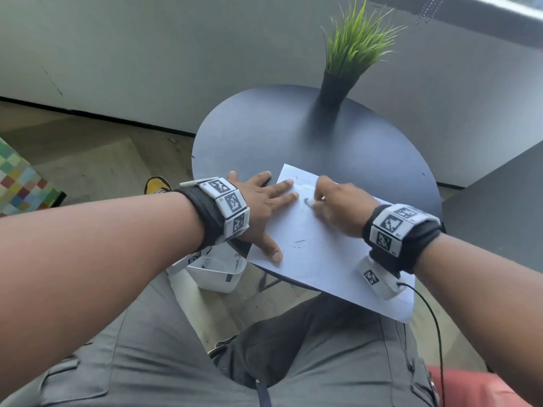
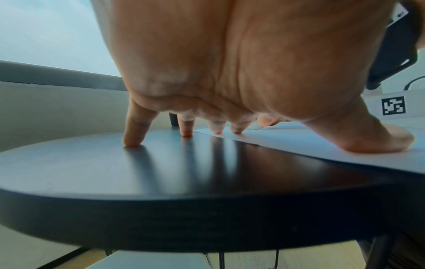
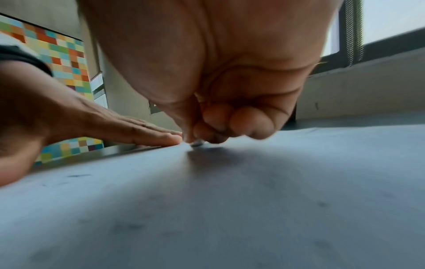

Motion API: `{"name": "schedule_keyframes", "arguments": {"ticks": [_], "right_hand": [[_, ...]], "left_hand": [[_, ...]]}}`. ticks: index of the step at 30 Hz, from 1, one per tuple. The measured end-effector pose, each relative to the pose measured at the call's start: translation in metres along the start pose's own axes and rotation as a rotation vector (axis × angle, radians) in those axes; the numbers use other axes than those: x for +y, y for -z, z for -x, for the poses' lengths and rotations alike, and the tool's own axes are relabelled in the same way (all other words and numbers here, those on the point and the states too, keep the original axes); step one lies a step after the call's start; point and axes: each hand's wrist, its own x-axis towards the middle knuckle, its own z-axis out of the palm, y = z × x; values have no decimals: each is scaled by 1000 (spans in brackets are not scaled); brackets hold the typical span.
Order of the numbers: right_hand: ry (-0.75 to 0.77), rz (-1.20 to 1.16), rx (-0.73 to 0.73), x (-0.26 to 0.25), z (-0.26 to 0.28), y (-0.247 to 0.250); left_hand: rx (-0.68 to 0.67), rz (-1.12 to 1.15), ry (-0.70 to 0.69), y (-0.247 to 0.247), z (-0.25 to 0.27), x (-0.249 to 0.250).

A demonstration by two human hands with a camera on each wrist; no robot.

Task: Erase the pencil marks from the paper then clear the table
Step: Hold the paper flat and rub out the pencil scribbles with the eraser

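A white sheet of paper (image 1: pixel 323 254) lies on the round dark table (image 1: pixel 264 136), its near corner hanging over the table's edge. Faint pencil marks (image 1: pixel 299 243) show on it. My left hand (image 1: pixel 264 207) lies flat with spread fingers, thumb and two fingers pressing the paper's left edge, the other two on the table (image 2: pixel 92 163). My right hand (image 1: pixel 335 207) is curled, pinching a small eraser (image 3: pixel 196 144) whose tip touches the paper (image 3: pixel 230 200) just beside the left hand's fingertips (image 3: pixel 170 140). Most of the eraser is hidden by the fingers.
A black vase with green grass (image 1: pixel 338 83) stands at the table's far side. A white bin (image 1: pixel 217 274) sits on the floor under the table's left edge. A dark surface (image 1: pixel 499 207) is at the right. A cable (image 1: pixel 432 315) trails from my right wrist.
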Motion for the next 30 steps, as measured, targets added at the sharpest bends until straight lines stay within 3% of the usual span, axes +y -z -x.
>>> {"name": "schedule_keyframes", "arguments": {"ticks": [2, 5, 6, 10, 15, 18, 20, 23, 26, 30], "right_hand": [[18, 34, 10, -6, 3, -5], [292, 67, -122, -33, 23, -22], [304, 69, -137, -32, 23, -21], [24, 69, 16, 0, -4, 0], [318, 147, -122, -27, 22, -16], [136, 122, -18, -8, 1, 0], [201, 161, 3, -14, 5, -6], [326, 176, -97, -21, 16, -12], [106, 124, -56, -2, 0, 4], [289, 165, -122, -22, 23, -14]], "left_hand": [[1, -5, 2, 0, 0, 0], [-5, 11, 4, 0, 1, 0], [-4, 11, 3, 0, 0, 0], [8, -7, 1, -1, -1, 0], [6, 14, -2, 0, 0, 0], [12, -6, 2, 0, -1, 1], [11, -2, 5, 0, 0, 1], [6, 6, 5, 1, 0, 1], [16, -15, 8, 1, -1, 2], [5, -7, 9, 3, 1, 3]]}}
